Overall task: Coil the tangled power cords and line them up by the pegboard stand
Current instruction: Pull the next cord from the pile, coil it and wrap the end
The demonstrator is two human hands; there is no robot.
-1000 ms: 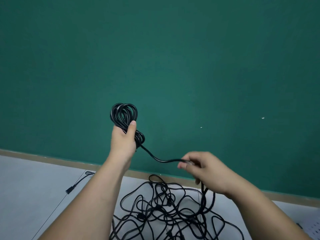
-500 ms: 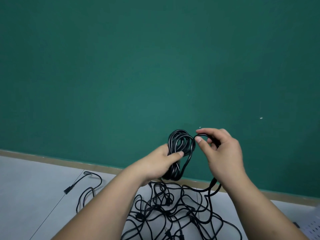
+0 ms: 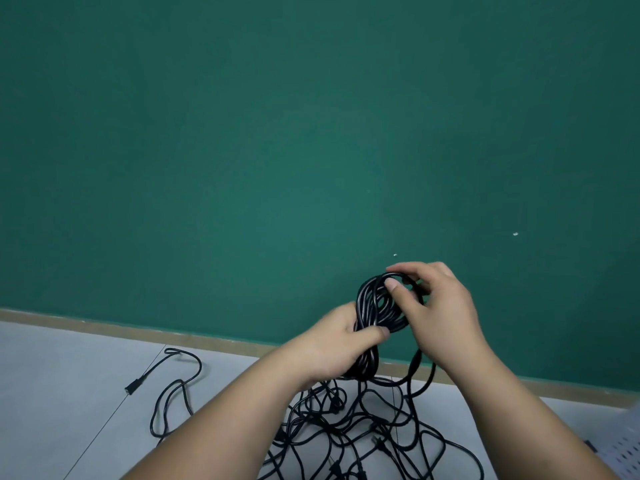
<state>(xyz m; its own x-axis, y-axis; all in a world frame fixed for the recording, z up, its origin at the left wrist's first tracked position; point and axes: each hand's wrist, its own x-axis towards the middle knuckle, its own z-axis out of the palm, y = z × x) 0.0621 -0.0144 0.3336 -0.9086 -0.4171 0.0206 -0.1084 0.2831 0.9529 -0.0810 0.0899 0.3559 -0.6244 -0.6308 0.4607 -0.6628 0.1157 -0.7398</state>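
Note:
A coil of black power cord (image 3: pixel 372 306) is held up in front of the green wall. My left hand (image 3: pixel 341 344) grips the coil at its lower left side, thumb across the loops. My right hand (image 3: pixel 436 313) pinches the cord at the top right of the coil, and a loose length hangs down from under it. Below, a tangle of black cords (image 3: pixel 363 434) lies spread on the grey floor. One cord end with a plug (image 3: pixel 133 388) lies out to the left.
A green wall (image 3: pixel 311 150) with a tan baseboard (image 3: pixel 104 329) fills the background. The corner of a white perforated pegboard (image 3: pixel 623 452) shows at the lower right edge. Grey floor tiles (image 3: pixel 62 393) stretch to the left.
My left hand brought the coil down and to the right. My right hand came up from the loose cord and laid another loop onto the coil's top.

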